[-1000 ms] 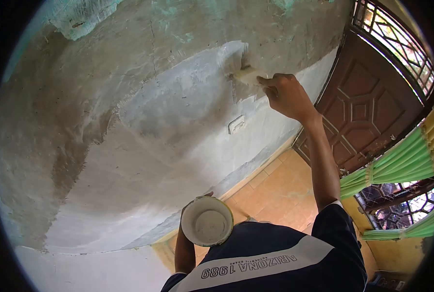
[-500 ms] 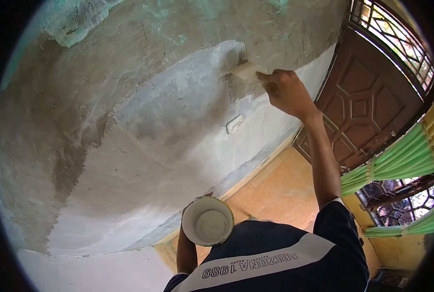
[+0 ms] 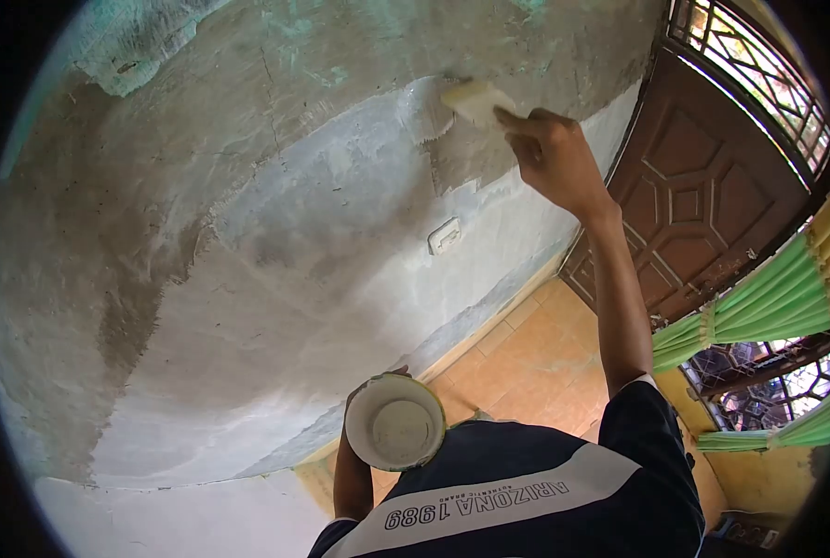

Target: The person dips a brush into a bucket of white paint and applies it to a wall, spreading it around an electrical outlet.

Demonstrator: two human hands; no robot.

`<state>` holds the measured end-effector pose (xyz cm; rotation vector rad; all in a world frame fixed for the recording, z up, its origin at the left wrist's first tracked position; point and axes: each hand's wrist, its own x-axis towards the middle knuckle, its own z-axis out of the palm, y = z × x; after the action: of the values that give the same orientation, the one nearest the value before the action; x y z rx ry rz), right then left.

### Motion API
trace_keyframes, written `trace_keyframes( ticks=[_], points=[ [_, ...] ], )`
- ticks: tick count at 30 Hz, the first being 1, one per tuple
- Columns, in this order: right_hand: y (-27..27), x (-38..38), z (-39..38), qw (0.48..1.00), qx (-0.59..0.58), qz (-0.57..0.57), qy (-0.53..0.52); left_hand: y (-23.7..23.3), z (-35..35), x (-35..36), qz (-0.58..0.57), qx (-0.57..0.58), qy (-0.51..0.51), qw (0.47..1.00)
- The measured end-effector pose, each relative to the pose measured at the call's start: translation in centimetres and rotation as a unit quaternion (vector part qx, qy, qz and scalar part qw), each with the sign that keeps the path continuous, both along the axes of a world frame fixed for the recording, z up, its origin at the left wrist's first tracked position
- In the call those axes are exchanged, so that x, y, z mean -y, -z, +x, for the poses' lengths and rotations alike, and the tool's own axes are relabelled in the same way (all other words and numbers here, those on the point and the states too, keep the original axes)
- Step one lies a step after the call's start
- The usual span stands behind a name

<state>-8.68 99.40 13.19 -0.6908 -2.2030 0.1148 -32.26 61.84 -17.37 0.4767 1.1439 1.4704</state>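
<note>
A pale, flat scraper (image 3: 476,102) is pinched between the thumb and fingers of my right hand (image 3: 556,160), its blade against or very near the wall. Around the blade, a whitish-grey skim coat (image 3: 350,158) meets bare grey plaster (image 3: 480,149). Lower down, against my chest, a round white tub (image 3: 367,430) tips its mouth toward the camera. Off-white material (image 3: 403,430) shows at its bottom. My left hand (image 3: 400,371) supports the tub from behind; only a bit of its fingers shows past the rim, the rest is hidden.
A white switch plate (image 3: 445,236) is set in the coated wall (image 3: 275,307). To the right stand a brown panelled door (image 3: 689,186) and green curtains (image 3: 759,307) over a grilled window. Orange floor tiles (image 3: 536,363) lie below the wall.
My right hand has moved slightly up the wall with the scraper, whose blade now sits higher. A smoother, greyer patch shows left of it. The tub has barely shifted.
</note>
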Motion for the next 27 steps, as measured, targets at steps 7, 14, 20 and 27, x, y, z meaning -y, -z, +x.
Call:
trace_keyframes(
  ticks=[7,14,20,27],
  points=[
    [2.6,-2.9,-0.1,0.999,0.009,0.037,-0.022,-0.9,0.8,-0.3,0.021,-0.063,0.001,0.998],
    [-1.9,-0.6,-0.1,0.999,-0.048,0.021,-0.005,-1.1,1.0,-0.9,-0.007,-0.024,-0.009,1.0],
    [-1.0,-2.4,0.4,0.998,0.046,0.028,-0.009,-1.7,1.2,-1.2,0.013,-0.023,0.008,1.0],
    [-1.6,-2.5,-0.3,0.999,-0.027,0.042,0.017,-0.3,0.4,-1.1,0.035,0.02,0.024,0.999]
  ],
)
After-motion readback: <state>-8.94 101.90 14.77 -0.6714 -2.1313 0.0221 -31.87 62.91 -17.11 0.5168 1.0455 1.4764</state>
